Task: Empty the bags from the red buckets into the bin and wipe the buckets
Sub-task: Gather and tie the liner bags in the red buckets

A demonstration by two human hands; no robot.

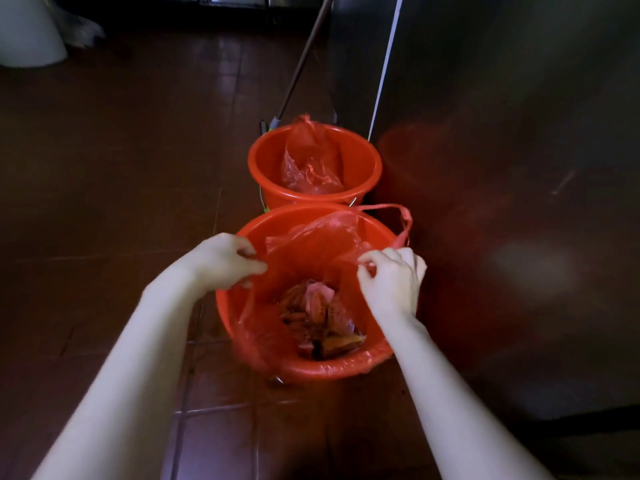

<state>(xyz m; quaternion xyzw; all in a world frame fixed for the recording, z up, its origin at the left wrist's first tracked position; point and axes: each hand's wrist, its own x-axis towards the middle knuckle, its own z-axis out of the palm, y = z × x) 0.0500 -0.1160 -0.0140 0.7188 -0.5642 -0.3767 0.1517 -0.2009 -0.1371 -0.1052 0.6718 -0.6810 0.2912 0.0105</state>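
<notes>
Left hand (225,259): your fingers pinch the bag (311,258) at its left edge, ready to lift.
Right hand (393,278): fingers pinch the opposite edge, so the waste stays inside.
Bag: lines the near bucket (311,370) of 2.

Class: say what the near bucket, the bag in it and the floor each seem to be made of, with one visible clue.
The near bucket looks like moulded plastic, smooth and slightly glossy, all one red. The bag is probably thin plastic film: it crumples, and rubbish shows through it. The floor seems glazed tile: grout lines, dull sheen.
</notes>
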